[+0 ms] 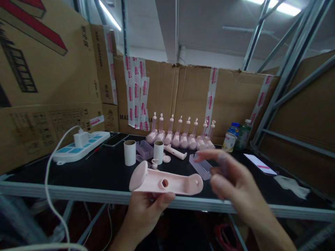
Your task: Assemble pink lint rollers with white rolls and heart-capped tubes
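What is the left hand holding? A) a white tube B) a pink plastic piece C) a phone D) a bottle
B: the left hand grips the pink piece from below at the table edge, while the white tubes, phone and bottles sit apart on the table.

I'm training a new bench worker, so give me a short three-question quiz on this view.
1. True or false: the left hand holds a pink plastic part.
2. How many white tubes stand on the black table? A one, B two, C four.
3. What stands in a row by the cardboard wall?

Key: 1 true. 2 B, the second tube beside the first. 3 The assembled pink units. The right hand is blurred, fingers spread, holding nothing.
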Demonstrator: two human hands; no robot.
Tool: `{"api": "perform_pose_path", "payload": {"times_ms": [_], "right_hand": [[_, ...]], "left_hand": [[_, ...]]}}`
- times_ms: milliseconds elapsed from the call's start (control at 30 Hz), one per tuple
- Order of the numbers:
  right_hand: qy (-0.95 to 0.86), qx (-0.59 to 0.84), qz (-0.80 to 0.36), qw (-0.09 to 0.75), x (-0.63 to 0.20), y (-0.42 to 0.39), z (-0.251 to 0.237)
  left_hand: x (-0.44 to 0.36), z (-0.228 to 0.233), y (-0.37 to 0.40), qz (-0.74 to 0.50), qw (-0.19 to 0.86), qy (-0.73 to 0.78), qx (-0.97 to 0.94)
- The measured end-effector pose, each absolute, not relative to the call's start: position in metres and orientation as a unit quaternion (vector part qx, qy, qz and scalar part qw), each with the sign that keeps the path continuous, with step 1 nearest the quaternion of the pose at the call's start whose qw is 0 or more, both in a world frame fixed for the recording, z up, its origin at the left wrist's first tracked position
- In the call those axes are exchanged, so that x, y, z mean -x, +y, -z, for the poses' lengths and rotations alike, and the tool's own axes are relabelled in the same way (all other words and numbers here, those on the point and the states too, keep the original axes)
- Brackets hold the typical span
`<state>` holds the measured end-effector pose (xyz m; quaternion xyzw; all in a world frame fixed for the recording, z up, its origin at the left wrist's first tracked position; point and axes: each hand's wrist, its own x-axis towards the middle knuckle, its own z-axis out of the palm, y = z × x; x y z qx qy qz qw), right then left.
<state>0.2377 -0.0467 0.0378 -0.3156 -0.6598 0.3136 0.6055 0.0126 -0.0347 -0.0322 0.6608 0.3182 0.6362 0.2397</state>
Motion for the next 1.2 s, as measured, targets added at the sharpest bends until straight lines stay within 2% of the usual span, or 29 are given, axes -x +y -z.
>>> {"api": "perform_pose_path", "payload": {"times_ms": [67,133,267,400,467,567,633,733,1033,1133,1200], "right_hand": [[-0.737,0.336,-0.329,0.484,-0.231,-0.050,-0.026],[-0.773,0.329,-0.318,0.439,-0.222,-0.051,-0.019],[-0.780,0.340,-0.276,0.446,-0.212,-0.046,-0.018],[-0.714,0.471,-0.192,0.481,-0.214,-0.028,-0.014],[-0.709,0.561,-0.100,0.415,-0.215,-0.016,-0.009],[-0.711,0.656,0.007,0.253,-0.210,0.002,0.000],[-0.716,0.676,0.037,0.173,-0.202,0.012,0.005],[-0.730,0.671,0.054,0.115,-0.190,0.025,0.007],[-0.745,0.654,0.050,0.122,-0.176,0.067,0.004],[-0.744,0.651,0.053,0.141,-0.179,0.069,0.001],[-0.740,0.641,0.055,0.194,-0.183,0.062,-0.002]], "left_hand": [[-0.014,0.027,-0.036,-0.628,0.222,0.322,-0.673],[-0.016,0.022,-0.037,-0.619,0.189,0.334,-0.685],[-0.015,0.017,-0.035,-0.598,0.187,0.345,-0.699],[-0.007,0.018,-0.029,-0.647,0.234,0.329,-0.647],[-0.004,0.018,-0.025,-0.687,0.270,0.317,-0.596],[-0.002,0.015,-0.018,-0.736,0.279,0.296,-0.541],[-0.002,0.014,-0.013,-0.758,0.250,0.301,-0.521],[0.000,0.014,-0.008,-0.774,0.230,0.322,-0.494],[0.002,0.018,0.002,-0.814,0.264,0.279,-0.436],[0.002,0.017,0.004,-0.821,0.294,0.276,-0.404],[0.002,0.018,0.006,-0.825,0.311,0.274,-0.384]]}}
